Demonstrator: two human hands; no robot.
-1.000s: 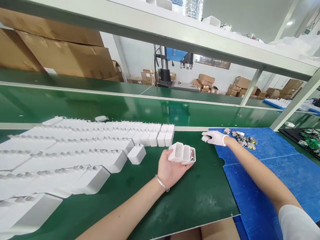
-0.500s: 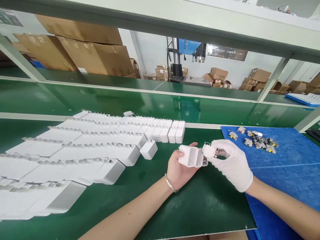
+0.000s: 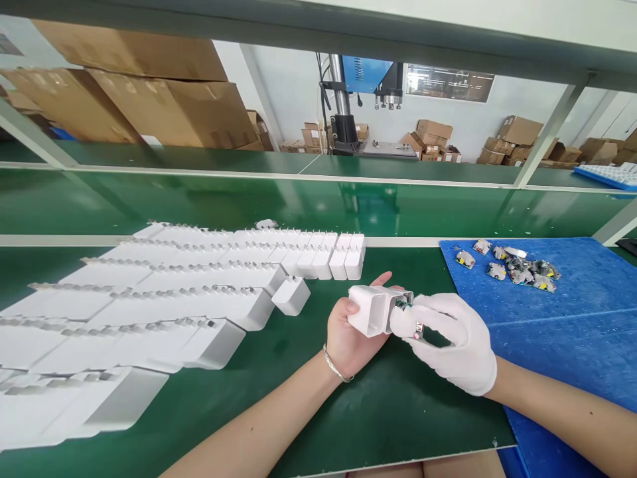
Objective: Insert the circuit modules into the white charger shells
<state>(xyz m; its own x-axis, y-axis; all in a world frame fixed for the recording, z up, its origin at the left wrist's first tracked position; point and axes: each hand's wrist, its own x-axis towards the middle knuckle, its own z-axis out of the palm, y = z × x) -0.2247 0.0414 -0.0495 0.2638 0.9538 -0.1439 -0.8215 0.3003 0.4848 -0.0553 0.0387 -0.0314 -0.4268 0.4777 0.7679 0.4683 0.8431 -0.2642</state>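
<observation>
My left hand (image 3: 351,338), bare with a bracelet at the wrist, is closed around white plastic charger housings (image 3: 367,311), at least two side by side. Their open ends face right and toward me. My right hand (image 3: 460,345), in a white glove, pinches a small circuit board (image 3: 419,328) at the mouth of the right-hand housing. The gloved fingers cover most of the board, so how far it sits inside cannot be seen. To the left, a single white housing (image 3: 292,296) stands by the end of the rows.
Long rows of white housings (image 3: 184,299) with metal pins on top fill the left of the green table (image 3: 408,411). Several circuit boards (image 3: 522,269) lie on a blue mat (image 3: 572,338) at right. A shelf beam (image 3: 448,40) crosses above; a blue-headed machine (image 3: 365,74) stands behind.
My right hand has moved slightly left and down, bringing the board against the right-hand housing. The housings have turned a little, showing more of their openings. The camera view has shifted slightly.
</observation>
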